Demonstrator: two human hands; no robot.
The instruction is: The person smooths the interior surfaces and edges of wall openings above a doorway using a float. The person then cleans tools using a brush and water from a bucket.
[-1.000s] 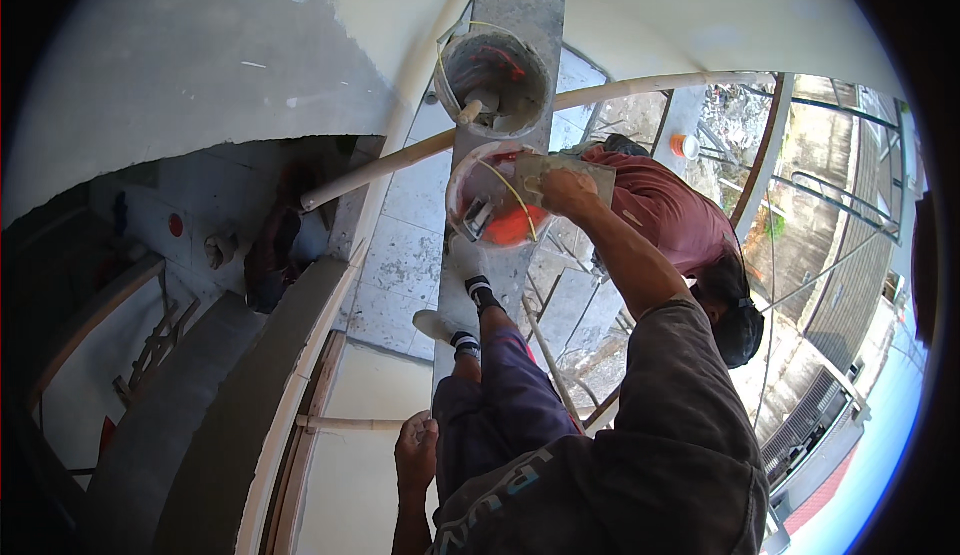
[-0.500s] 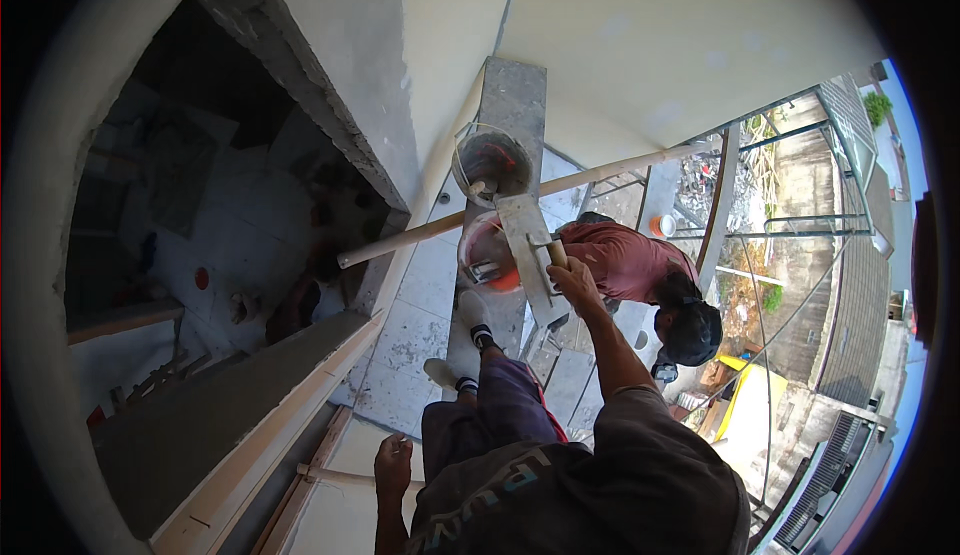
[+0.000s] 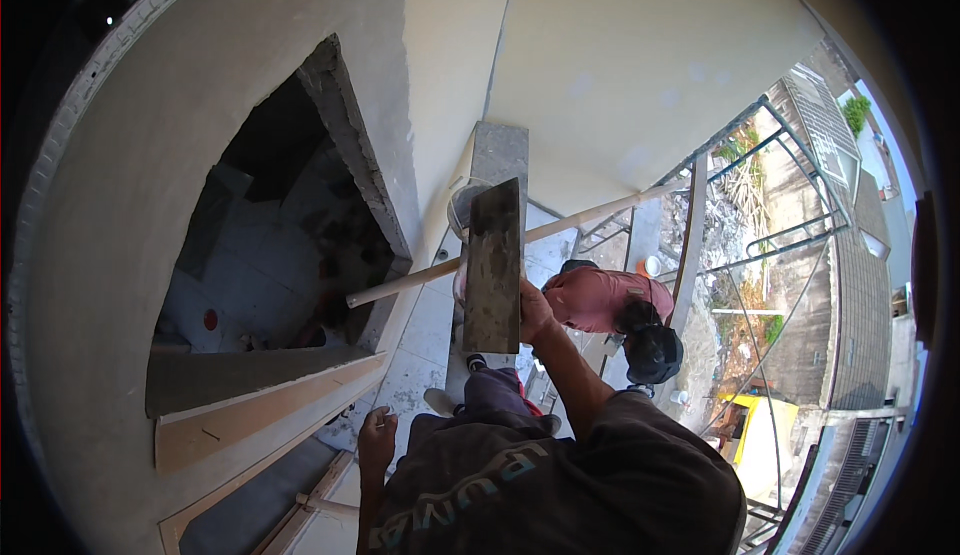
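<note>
My right hand (image 3: 535, 313) grips a plastering trowel from behind. The trowel's long rectangular steel blade (image 3: 492, 275) faces up toward me, its surface grey and smeared, and hides the handle. Behind the blade, a bucket (image 3: 462, 200) shows only its rim and one side; it stands on a grey plank (image 3: 500, 150). My left hand (image 3: 377, 440) hangs low beside my shirt, near the window sill, with its fingers curled together. Whatever those fingers hold, if anything, is too small to make out.
A wooden pole (image 3: 570, 223) slants across the scaffold from the rough wall opening (image 3: 270, 245). Close on my right, a co-worker in a red shirt (image 3: 600, 298) and dark cap bends down. Green scaffold tubes (image 3: 800, 240) stand beyond. Plastered wall (image 3: 640, 75) rises ahead.
The trowel has swung from edge-on over the buckets to blade-up, nearer me, and covers the lower bucket. My view has turned left toward the wall. The left hand stays low.
</note>
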